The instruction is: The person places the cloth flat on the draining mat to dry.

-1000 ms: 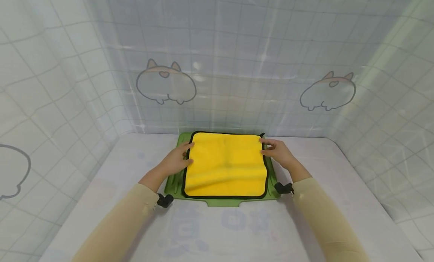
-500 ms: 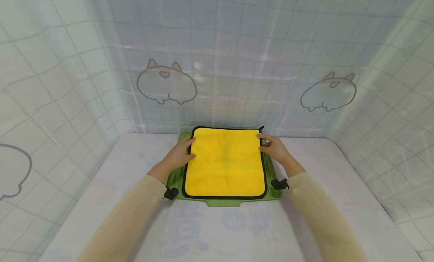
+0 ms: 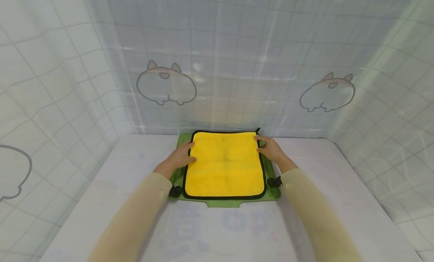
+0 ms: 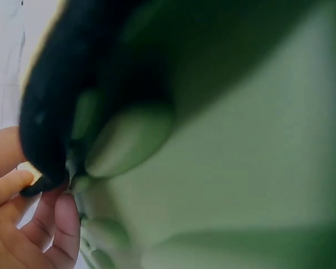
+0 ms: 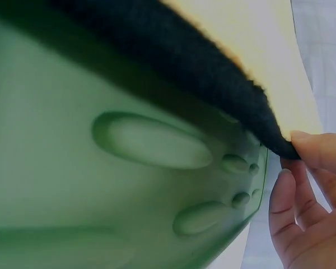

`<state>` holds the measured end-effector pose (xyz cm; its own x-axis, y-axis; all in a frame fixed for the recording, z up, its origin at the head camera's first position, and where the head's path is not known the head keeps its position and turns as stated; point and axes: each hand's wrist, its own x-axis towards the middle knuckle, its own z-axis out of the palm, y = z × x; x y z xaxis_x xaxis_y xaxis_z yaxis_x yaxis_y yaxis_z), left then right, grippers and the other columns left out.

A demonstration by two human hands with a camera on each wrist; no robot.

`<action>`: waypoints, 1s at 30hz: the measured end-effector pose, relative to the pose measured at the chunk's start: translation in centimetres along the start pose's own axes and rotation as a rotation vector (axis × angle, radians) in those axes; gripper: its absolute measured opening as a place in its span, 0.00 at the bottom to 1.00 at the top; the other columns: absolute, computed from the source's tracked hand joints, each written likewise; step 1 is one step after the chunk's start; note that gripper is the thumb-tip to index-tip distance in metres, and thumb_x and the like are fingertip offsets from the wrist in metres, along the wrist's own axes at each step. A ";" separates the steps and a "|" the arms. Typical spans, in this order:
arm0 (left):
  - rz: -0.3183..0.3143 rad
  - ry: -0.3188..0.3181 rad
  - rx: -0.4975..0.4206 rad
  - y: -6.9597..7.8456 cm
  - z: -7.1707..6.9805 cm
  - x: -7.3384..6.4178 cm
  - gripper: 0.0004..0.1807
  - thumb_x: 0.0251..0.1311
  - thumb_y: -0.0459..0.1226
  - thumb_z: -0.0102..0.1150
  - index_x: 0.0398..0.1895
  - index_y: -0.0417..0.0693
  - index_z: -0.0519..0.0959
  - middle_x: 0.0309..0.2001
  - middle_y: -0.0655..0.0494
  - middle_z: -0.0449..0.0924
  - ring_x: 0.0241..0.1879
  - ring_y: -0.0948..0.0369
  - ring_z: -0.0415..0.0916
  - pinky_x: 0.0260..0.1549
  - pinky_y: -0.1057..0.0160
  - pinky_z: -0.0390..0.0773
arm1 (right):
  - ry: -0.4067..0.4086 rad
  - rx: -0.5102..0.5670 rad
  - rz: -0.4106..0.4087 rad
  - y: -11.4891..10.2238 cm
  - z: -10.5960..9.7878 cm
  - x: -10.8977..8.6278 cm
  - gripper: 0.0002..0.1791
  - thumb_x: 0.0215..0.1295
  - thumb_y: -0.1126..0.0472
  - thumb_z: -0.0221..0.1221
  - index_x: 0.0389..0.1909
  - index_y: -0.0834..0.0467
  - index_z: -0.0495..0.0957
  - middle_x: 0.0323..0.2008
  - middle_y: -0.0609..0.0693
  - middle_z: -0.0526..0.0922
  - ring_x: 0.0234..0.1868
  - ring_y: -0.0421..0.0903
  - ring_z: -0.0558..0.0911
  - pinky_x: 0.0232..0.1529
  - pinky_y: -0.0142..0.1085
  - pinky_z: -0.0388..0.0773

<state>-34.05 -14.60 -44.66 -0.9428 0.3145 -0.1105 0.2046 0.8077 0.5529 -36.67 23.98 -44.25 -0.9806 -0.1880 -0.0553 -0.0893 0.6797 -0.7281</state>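
A square yellow towel (image 3: 224,166) with black edging lies spread over a green plastic board (image 3: 223,204), hiding most of its middle. My left hand (image 3: 177,157) pinches the towel's left border near the far corner. At the opposite side my right hand (image 3: 272,152) pinches the right border just below the corner with the small black loop (image 3: 258,130). In the right wrist view, thumb and finger grip the black edging (image 5: 235,98), lifted clear of the board's ridged surface (image 5: 157,140). The left wrist view has the edging (image 4: 45,112) raised too, partly blurred.
The board rests on a white table (image 3: 135,156) with faint printed marks. Behind it hangs a grid-patterned sheet (image 3: 237,66) with animal drawings, close to the board's far edge. Similar sheets enclose both sides.
The towel's far edge rose, then came down slightly. A crease across its near part has smoothed out. My right hand has shifted left with its corner; the left moved slightly inward.
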 end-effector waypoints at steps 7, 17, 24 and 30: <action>-0.044 -0.005 0.009 -0.2 0.4 0.4 0.43 0.70 0.42 0.61 0.79 0.38 0.51 0.79 0.35 0.41 0.76 0.39 0.45 0.71 0.39 0.54 | -0.057 -0.072 -0.003 0.3 0.6 1.0 0.31 0.73 0.68 0.57 0.75 0.57 0.63 0.75 0.64 0.58 0.25 0.46 0.71 0.27 0.36 0.70; -0.076 -0.013 -0.057 0.4 0.7 0.5 0.41 0.70 0.44 0.60 0.77 0.34 0.53 0.78 0.33 0.45 0.76 0.39 0.45 0.72 0.40 0.52 | -0.082 -0.166 -0.002 0.3 0.7 1.2 0.30 0.71 0.72 0.54 0.74 0.62 0.63 0.73 0.67 0.61 0.36 0.51 0.71 0.33 0.38 0.70; -0.092 -0.013 -0.070 1.0 0.9 0.4 0.43 0.68 0.45 0.63 0.77 0.34 0.54 0.77 0.33 0.49 0.76 0.39 0.46 0.72 0.40 0.53 | -0.107 -0.179 0.007 0.3 0.2 1.5 0.31 0.70 0.73 0.52 0.74 0.63 0.63 0.73 0.69 0.59 0.18 0.43 0.60 0.22 0.34 0.63; -0.108 -0.011 -0.078 0.6 1.0 0.6 0.44 0.67 0.45 0.64 0.77 0.33 0.54 0.76 0.34 0.52 0.75 0.39 0.49 0.71 0.42 0.55 | -0.103 -0.210 -0.002 0.3 0.6 1.7 0.31 0.69 0.72 0.52 0.73 0.66 0.63 0.73 0.71 0.56 0.53 0.60 0.74 0.32 0.39 0.70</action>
<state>-34.27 -13.44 -45.25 -0.9553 0.2333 -0.1816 0.0805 0.7963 0.5995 -38.26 23.41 -45.00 -0.9585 -0.2531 -0.1311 -0.1358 0.8099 -0.5706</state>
